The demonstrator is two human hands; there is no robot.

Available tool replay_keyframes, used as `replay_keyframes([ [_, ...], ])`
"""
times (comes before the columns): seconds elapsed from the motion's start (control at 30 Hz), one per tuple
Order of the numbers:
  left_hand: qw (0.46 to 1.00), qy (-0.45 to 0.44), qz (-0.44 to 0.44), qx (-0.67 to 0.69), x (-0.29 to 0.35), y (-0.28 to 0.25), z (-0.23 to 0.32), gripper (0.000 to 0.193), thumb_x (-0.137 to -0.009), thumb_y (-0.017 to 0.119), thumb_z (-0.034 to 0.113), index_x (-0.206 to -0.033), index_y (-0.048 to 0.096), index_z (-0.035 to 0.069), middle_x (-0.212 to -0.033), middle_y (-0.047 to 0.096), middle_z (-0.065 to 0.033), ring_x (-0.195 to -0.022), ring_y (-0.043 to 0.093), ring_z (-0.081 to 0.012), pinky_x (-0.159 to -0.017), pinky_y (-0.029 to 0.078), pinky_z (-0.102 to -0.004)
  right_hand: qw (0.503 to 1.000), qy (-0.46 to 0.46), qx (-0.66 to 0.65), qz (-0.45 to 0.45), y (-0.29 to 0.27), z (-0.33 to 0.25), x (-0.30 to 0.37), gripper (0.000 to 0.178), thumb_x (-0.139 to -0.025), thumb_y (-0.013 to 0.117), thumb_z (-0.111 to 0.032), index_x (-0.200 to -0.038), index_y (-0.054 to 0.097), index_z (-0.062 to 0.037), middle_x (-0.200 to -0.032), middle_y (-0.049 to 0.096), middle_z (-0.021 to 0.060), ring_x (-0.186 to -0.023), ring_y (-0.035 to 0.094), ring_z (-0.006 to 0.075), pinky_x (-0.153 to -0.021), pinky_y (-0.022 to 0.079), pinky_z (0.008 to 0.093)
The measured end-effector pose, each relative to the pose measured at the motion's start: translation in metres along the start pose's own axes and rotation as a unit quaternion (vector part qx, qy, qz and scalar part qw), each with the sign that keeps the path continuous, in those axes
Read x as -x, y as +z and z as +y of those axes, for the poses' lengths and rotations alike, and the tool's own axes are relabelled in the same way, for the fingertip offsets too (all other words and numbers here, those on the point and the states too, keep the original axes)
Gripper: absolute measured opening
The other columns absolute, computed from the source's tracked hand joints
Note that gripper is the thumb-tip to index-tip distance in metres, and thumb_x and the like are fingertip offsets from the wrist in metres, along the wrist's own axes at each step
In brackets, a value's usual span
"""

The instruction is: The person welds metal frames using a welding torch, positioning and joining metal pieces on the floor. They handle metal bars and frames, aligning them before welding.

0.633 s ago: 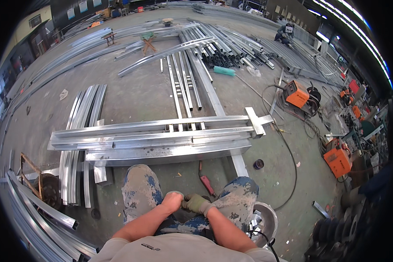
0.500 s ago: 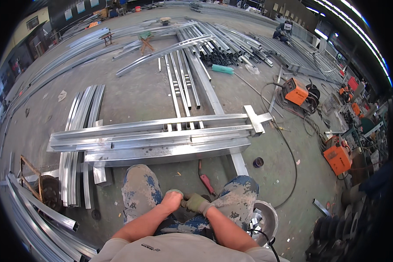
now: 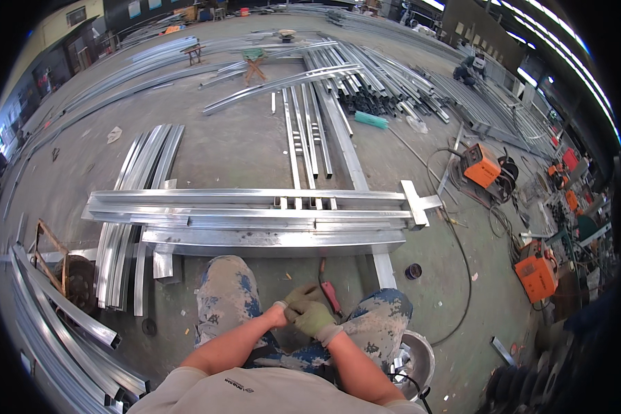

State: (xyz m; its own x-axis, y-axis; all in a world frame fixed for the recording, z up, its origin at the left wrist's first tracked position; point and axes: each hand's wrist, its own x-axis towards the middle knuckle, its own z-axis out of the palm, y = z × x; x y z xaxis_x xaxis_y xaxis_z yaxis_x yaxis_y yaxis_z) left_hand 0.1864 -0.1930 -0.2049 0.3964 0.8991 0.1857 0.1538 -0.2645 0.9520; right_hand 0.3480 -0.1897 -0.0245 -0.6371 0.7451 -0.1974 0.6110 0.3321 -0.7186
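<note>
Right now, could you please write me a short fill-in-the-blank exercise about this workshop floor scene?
1. Both hands, the left hand and the right hand, wear green ____.
2. The red-handled tool lies on the floor between the person's ____.
3. The two welding machines at the right are coloured ____.
4. The long metal beams in front of the knees lie ____ on the floor.

Missing words: gloves; knees; orange; flat

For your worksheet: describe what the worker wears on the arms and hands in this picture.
Both hands wear olive-green knitted work gloves: left hand, right hand. The forearms are bare, below short sleeves of a light beige T-shirt with a small dark mark.
</note>
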Motion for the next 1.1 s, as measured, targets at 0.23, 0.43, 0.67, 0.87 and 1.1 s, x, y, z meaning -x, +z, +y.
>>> replay_keyframes([
  [0.23,0.843,-0.339,0.187,0.373,-0.037,-0.010,0.141,0.061,-0.113,0.049,0.047,-0.169,0.037,0.024,-0.167,0.044,0.0024,-0.149,0.046,-0.0138,-0.121,0.036,-0.0337,0.997,0.060,-0.017,0.038,-0.001,0.019,0.011,0.048,-0.090,0.073,-0.053,-0.116,0.075,-0.0127,-0.107,0.077,0.0218,-0.102,0.072,0.0446,-0.088,0.057,0.0529],
  [0.43,0.838,-0.204,0.277,0.425,-0.063,-0.018,0.215,0.066,-0.113,0.051,0.049,-0.169,0.034,0.018,-0.171,0.040,-0.0031,-0.155,0.039,-0.0193,-0.127,0.028,-0.0360,0.958,-0.034,0.087,0.272,0.014,0.022,0.003,0.033,-0.094,0.072,-0.040,-0.110,0.073,-0.0121,-0.092,0.075,0.0204,-0.084,0.074,0.0409,-0.070,0.057,0.0530],
  [0.67,0.909,-0.137,0.369,0.135,-0.114,-0.016,0.204,0.055,-0.112,0.057,0.037,-0.156,0.053,0.005,-0.138,0.065,-0.0115,-0.126,0.059,-0.0158,-0.110,0.045,-0.0291,0.981,0.068,0.110,0.144,0.011,0.031,-0.010,0.032,-0.088,0.078,-0.028,-0.113,0.074,-0.0085,-0.101,0.078,0.0198,-0.092,0.075,0.0412,-0.079,0.058,0.0516],
  [0.87,0.943,-0.225,0.214,0.117,-0.110,-0.035,0.199,0.039,-0.108,0.064,0.027,-0.140,0.068,0.006,-0.132,0.074,-0.0088,-0.117,0.071,-0.0220,-0.100,0.053,-0.0331,0.993,0.052,-0.107,0.009,-0.018,0.021,0.009,0.027,-0.091,0.078,-0.026,-0.105,0.077,-0.0028,-0.090,0.078,0.0148,-0.078,0.075,0.0242,-0.072,0.059,0.0385],
  [1.1,0.963,-0.158,0.003,0.218,-0.076,-0.036,0.216,0.045,-0.110,0.054,0.030,-0.147,0.061,0.005,-0.159,0.053,-0.0062,-0.145,0.051,-0.0207,-0.120,0.040,-0.0354,0.987,0.045,-0.149,-0.048,-0.023,0.013,0.018,0.035,-0.096,0.074,-0.034,-0.088,0.077,-0.0005,-0.076,0.073,0.0185,-0.069,0.070,0.0263,-0.070,0.054,0.0401],
])
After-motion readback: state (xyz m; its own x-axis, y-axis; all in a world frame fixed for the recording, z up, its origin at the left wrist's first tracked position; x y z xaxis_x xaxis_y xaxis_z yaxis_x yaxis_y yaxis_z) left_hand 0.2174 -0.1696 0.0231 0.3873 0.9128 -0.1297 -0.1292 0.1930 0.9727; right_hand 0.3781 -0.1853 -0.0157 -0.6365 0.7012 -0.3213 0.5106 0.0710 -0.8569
